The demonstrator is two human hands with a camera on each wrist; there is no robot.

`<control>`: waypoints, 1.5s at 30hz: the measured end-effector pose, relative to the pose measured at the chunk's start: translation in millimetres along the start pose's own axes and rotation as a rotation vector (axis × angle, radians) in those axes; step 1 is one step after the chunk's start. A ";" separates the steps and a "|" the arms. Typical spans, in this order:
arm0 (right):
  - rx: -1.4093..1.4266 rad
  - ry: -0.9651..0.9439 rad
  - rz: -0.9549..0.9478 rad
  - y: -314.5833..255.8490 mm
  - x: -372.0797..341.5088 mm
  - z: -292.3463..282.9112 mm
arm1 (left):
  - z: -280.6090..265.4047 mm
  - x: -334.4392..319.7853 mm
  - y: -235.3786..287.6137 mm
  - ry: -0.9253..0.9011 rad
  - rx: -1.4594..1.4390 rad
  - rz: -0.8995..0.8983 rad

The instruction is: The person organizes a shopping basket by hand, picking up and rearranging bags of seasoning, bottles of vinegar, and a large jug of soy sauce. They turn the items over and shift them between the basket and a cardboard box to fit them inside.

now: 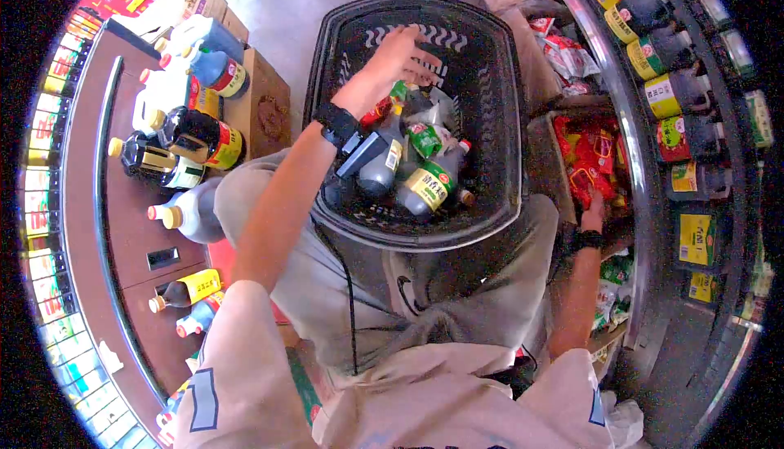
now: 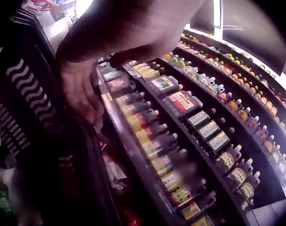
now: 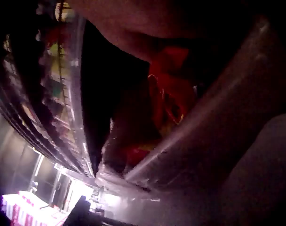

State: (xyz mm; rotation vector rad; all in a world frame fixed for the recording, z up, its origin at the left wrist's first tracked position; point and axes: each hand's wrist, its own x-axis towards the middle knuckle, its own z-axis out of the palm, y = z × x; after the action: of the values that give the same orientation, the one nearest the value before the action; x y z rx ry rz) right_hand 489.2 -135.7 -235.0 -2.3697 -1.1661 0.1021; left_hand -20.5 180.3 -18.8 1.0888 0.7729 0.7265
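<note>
My left hand (image 1: 394,61) is held over the black basket (image 1: 359,234), its fingers loosely bent with nothing in them. In the left wrist view the same hand (image 2: 82,82) overlaps the basket's slotted wall. Inside the basket lie dark bottles, among them one with a yellow-and-green label (image 1: 430,185) and another with a white cap (image 1: 382,163), along with a green-and-clear packet (image 1: 425,140). My right hand (image 1: 594,214) reaches into a carton of red packets (image 1: 592,159). Its fingertips are mostly hidden, and I cannot tell whether they grip a red packet (image 3: 171,89).
Shelves of sauce bottles (image 1: 674,93) rise along the right. On the left, large bottles (image 1: 196,138) stand by a cardboard box (image 1: 265,106) and a brown shelf unit (image 1: 139,212). White-and-red bags (image 1: 563,53) fill another carton beyond the red packets. The basket rests between the person's knees.
</note>
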 end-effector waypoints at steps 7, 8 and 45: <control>0.990 0.399 0.575 -147.1 -20.7 -52.8 | 33.9 -12.5 -3.7 -0.025 0.018 -0.064; 1.032 0.491 0.700 -170.9 -21.5 -66.3 | 38.3 -10.8 -4.5 -0.041 0.045 -0.077; 1.682 -0.401 0.436 -382.9 -95.7 -82.4 | 108.7 -82.5 -41.7 -0.162 -0.390 -0.009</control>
State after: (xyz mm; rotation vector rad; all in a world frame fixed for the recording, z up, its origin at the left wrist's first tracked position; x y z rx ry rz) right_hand 174.2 -45.0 -0.5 -0.9751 -0.2643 1.1892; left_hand 31.2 47.4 -14.1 0.7778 0.4724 0.7348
